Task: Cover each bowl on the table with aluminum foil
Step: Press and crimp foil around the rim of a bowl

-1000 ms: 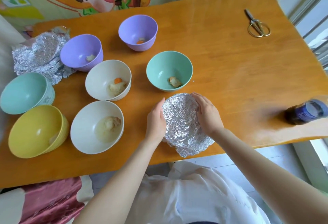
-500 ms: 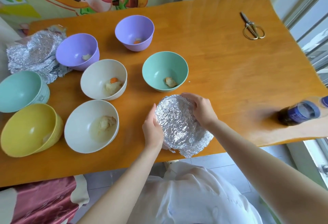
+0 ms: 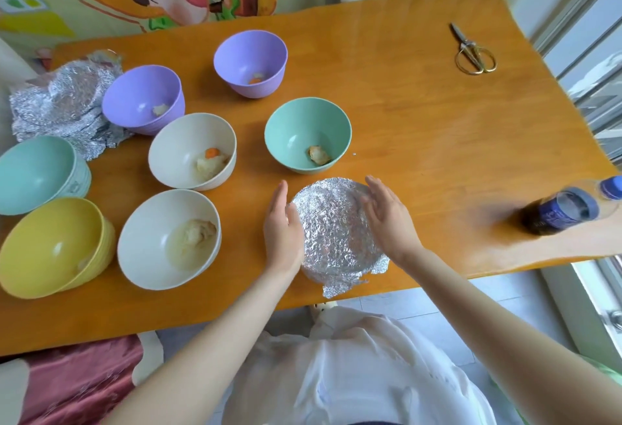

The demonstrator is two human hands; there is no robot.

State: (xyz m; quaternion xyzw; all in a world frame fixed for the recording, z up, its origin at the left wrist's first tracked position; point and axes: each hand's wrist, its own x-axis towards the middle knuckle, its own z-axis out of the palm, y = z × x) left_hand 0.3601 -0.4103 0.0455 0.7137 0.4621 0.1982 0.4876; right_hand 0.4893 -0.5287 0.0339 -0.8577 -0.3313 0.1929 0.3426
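Both grips have uncurled off the foil rim since the earlier frame. Left grip point(image 3: 282, 226) and right grip point(image 3: 387, 219) now flank the foiled bowl point(image 3: 336, 232), fingers straight, open and holding nothing. Palms are at its sides; can't tell if they touch.

Foiled bowl sits at the near edge of the tabletop point(image 3: 437, 155), just in front of the green bowl point(image 3: 308, 135). Foil looks moulded round the rim, but a loose flap point(image 3: 340, 285) sticks out past the tabletop edge.

Likely risks:
- Flap is unpressed, so the cover could lift there, or snag a sleeve and drag the bowl off the edge it sits so close to.
- Seven bowls are uncovered. Spare foil point(image 3: 64, 101) lies far left behind a purple bowl point(image 3: 143, 99), so fetching it means reaching across open bowls with food in them.
- Yellow bowl point(image 3: 54, 249) looks tilted and easy to tip.
- Spare foil is crumpled and may tear when flattened.
- Bottle point(image 3: 565, 209), blurred, seems to lie on its side near the right edge and could roll off if the tabletop gets bumped.

Scissors point(image 3: 473, 50) are well apart, no hazard.
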